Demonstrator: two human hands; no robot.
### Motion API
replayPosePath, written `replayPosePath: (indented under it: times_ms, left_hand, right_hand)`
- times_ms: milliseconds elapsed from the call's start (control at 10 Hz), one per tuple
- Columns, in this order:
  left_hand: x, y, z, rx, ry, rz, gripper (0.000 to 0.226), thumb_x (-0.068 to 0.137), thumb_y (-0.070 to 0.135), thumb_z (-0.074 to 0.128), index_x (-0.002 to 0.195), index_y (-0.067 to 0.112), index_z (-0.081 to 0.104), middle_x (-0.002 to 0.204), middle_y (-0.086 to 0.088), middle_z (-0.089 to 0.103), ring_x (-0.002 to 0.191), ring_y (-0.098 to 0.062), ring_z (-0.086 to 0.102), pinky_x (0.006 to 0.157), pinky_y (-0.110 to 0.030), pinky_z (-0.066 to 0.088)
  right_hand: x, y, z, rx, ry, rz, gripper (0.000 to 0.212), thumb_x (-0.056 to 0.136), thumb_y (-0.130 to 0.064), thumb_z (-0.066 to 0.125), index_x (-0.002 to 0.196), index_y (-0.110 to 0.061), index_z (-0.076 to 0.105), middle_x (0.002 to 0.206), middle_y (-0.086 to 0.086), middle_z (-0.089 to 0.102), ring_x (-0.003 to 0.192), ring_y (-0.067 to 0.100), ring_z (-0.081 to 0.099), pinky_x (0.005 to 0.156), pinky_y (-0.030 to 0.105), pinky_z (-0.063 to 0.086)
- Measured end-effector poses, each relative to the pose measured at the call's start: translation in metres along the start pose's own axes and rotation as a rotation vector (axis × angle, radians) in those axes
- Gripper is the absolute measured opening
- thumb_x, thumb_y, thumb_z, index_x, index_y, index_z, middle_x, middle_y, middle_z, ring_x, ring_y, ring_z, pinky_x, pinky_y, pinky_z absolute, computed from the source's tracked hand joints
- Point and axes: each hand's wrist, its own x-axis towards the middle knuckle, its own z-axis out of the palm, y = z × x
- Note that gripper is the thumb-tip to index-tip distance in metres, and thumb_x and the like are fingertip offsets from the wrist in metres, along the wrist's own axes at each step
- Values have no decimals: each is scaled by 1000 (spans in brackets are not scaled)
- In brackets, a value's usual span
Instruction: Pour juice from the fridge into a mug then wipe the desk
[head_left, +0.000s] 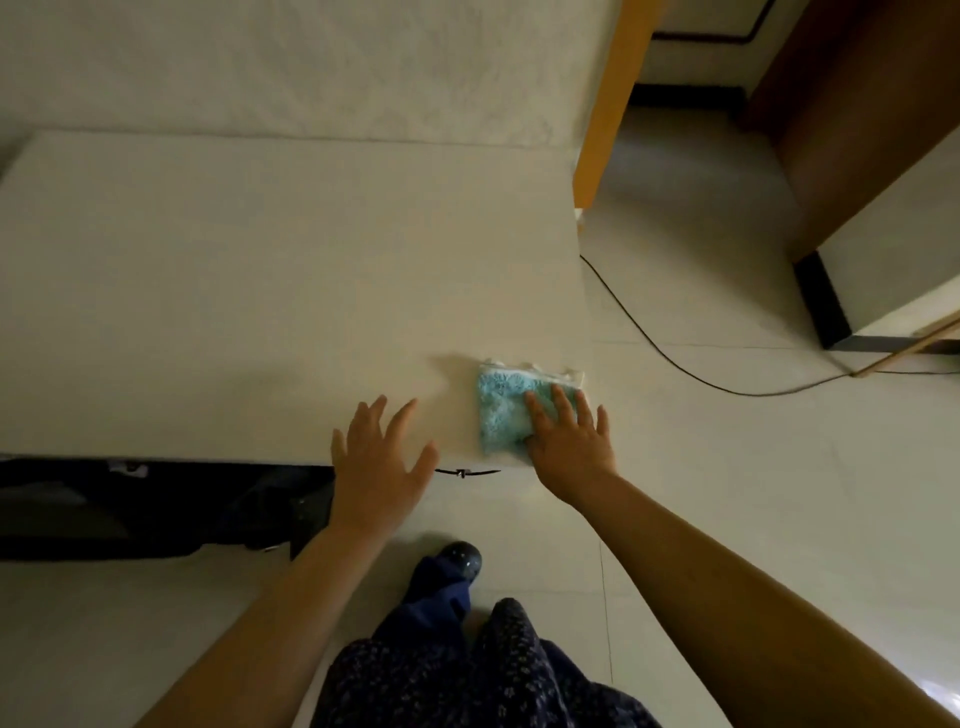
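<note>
From the head camera, the right hand (569, 441) lies flat, fingers spread, pressing a folded blue cloth (506, 410) onto the white tabletop (260, 291) at its near right corner. The left hand (382, 460) is open with fingers splayed at the near edge, perhaps just above it.

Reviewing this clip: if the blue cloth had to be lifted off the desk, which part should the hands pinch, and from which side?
The blue cloth lies flat near the desk's right front corner, with the right hand flat on its right part. Its far white-trimmed edge and left edge are uncovered. Probably best: pinch the far left corner from above, where the folded layers bunch slightly. The left hand is open and nearest.
</note>
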Motion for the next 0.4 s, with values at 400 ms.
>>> replayPosePath:
  times_ms: [400]
  left_hand:
    - [7, 52, -43, 12, 158, 123, 48, 96, 38, 38, 140, 18, 39, 151, -10, 32, 142, -27, 22, 113, -54, 19]
  right_hand:
    - [-33, -18, -62, 261, 419, -122, 28, 97, -19, 33, 110, -20, 59, 113, 2, 61, 106, 24, 52, 90, 35, 38]
